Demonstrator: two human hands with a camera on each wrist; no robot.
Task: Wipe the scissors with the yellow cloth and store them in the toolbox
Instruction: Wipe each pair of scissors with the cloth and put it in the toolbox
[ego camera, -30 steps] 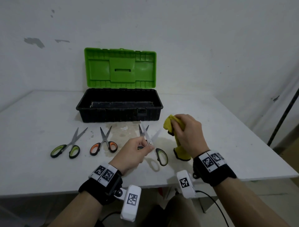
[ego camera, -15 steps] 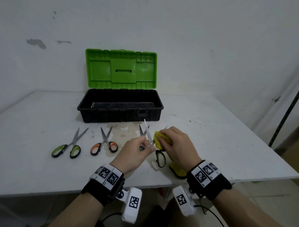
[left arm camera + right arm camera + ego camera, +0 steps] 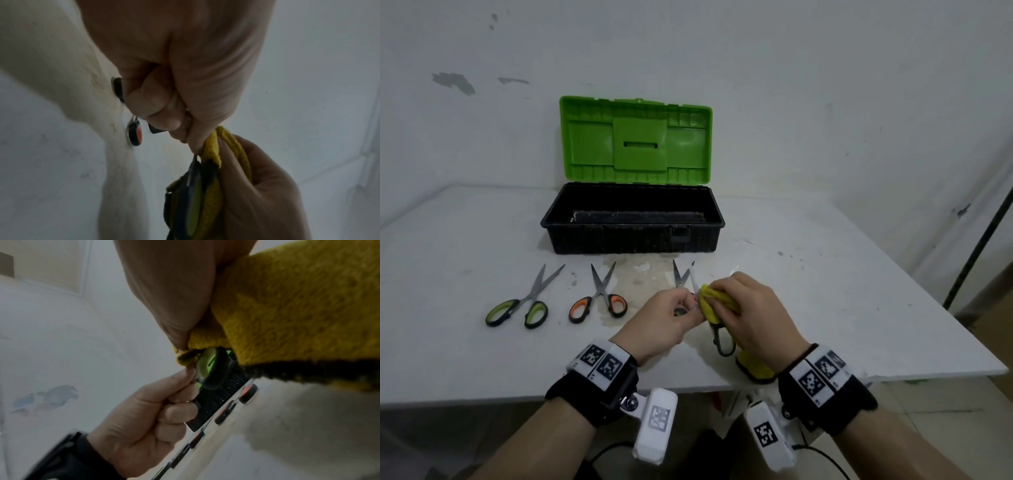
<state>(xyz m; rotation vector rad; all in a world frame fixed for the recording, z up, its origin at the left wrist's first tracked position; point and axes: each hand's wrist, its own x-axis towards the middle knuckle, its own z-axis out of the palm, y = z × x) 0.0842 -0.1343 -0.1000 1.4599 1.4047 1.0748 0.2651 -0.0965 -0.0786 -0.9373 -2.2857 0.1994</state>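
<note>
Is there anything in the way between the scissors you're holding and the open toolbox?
Nothing visible blocks the way. The held scissors are up in the left hand, with the right hand pressing the yellow cloth on them. Another pair of scissors lies flat on the table before the toolbox, easy to pass over. The lid stands open.

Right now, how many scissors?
4. On the table: green-handled pair at left, orange-handled pair beside it, third pair partly behind the left hand; fourth pair held by left hand, right hand pressing cloth on it.
</note>
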